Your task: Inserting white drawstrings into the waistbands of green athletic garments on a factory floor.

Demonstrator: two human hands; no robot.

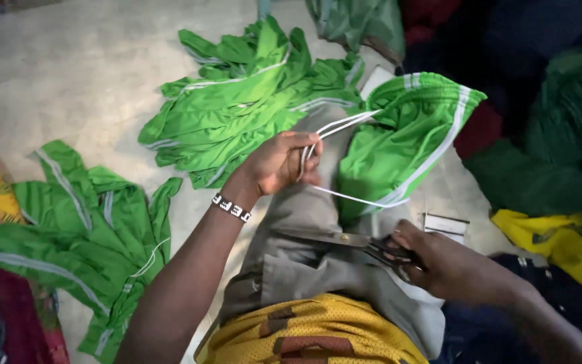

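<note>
Fingers (304, 145) of your left hand (274, 164) pinch white cord (345, 123) of green shorts (399, 145) on your lap; right hand (442, 263) clenched round scissors (362, 244). Cord looks light, limp, slippery: grip near waistband

Your right hand (446, 266) hides the scissors' (365, 244) handles. The green shorts (399, 145) cover the white cord's (345, 125) far end. Dark clothes at far right are too dim to identify.
</note>
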